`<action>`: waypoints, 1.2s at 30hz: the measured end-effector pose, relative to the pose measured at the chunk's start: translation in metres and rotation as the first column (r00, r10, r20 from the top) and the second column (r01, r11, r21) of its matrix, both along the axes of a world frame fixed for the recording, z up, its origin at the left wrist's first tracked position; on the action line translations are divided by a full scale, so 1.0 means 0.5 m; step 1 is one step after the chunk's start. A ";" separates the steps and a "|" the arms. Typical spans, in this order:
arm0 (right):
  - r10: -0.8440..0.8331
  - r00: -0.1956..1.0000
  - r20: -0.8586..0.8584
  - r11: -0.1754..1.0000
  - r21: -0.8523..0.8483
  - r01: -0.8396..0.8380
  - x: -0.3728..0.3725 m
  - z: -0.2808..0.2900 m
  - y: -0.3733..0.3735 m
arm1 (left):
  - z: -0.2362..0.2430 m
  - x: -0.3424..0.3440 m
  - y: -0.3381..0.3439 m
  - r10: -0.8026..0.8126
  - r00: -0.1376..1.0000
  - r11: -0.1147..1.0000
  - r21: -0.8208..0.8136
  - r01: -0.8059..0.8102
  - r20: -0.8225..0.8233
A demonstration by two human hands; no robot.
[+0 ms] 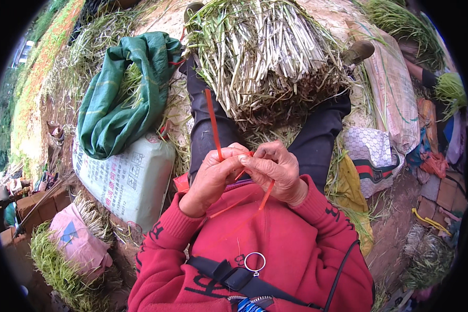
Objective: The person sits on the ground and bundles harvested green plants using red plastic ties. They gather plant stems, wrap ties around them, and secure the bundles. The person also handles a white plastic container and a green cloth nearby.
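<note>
Orange-red plastic strip (214, 125), flat, narrow, sl. shiny, is btwn L grip (216, 174) & R grip (276, 170), both pinching it, close tog. One end sticks up above L grip; tails slant below R grip. White-stemmed greens bundle (275, 57) beyond grips.

Left hand (216, 169): bare, fingers curled, thumb pressed toward the forefinger. Right hand (276, 169): bare, likewise pinched, fingertips meeting the left's before the torso (270, 213). Left wrist (191, 204) and right wrist (298, 193): exposed past the cuffs, angled inward. Left forearm (167, 236), right forearm (330, 221): red-sleeved, converging. Left leg (201, 127), right leg (321, 138): dark-trousered, spread.
</note>
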State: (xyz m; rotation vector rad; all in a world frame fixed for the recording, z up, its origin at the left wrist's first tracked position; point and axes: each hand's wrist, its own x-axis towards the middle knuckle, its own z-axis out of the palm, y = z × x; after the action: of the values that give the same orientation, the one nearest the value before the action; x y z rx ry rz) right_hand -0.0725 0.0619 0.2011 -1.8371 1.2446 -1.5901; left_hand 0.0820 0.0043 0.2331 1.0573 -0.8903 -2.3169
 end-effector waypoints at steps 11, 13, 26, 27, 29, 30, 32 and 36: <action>-0.077 0.993 -0.093 0.987 -0.149 0.062 -0.012 0.004 -0.010 | -0.011 -0.018 0.018 -0.032 0.998 0.998 0.046 0.034 -0.058; -0.068 0.989 -0.134 0.987 -0.156 0.046 -0.014 0.008 -0.011 | -0.014 -0.016 0.020 0.021 0.995 0.990 0.142 -0.006 -0.102; 0.057 0.783 0.619 0.881 0.337 -0.331 0.010 -0.004 -0.005 | -0.011 0.008 0.004 0.069 0.981 0.909 -0.418 0.014 0.182; 0.026 0.683 0.730 0.838 0.356 -0.413 0.013 0.002 -0.003 | -0.010 0.009 0.004 0.074 0.959 0.853 -0.516 0.082 0.275; -0.006 0.525 0.851 0.727 0.364 -0.582 0.007 -0.012 0.001 | -0.012 0.007 0.005 0.139 0.939 0.755 -0.648 0.105 0.314; -0.035 0.486 0.873 0.706 0.366 -0.607 0.010 -0.013 0.003 | -0.014 0.007 0.005 0.173 0.928 0.698 -0.706 0.121 0.330; -0.097 0.406 0.909 0.662 0.364 -0.655 0.018 -0.012 0.006 | -0.030 0.006 -0.001 0.252 0.916 0.536 -0.833 0.135 0.311; -0.190 0.302 0.934 0.641 0.351 -0.683 0.024 0.008 0.002 | -0.018 -0.002 0.005 0.261 0.940 0.679 -0.734 -0.017 0.220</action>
State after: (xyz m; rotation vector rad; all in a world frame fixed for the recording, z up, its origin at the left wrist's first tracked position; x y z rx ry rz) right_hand -0.0605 0.0629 0.2049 -0.3132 0.6699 -1.2402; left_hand 0.0808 0.0066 0.2244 1.0644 -1.6084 -1.4250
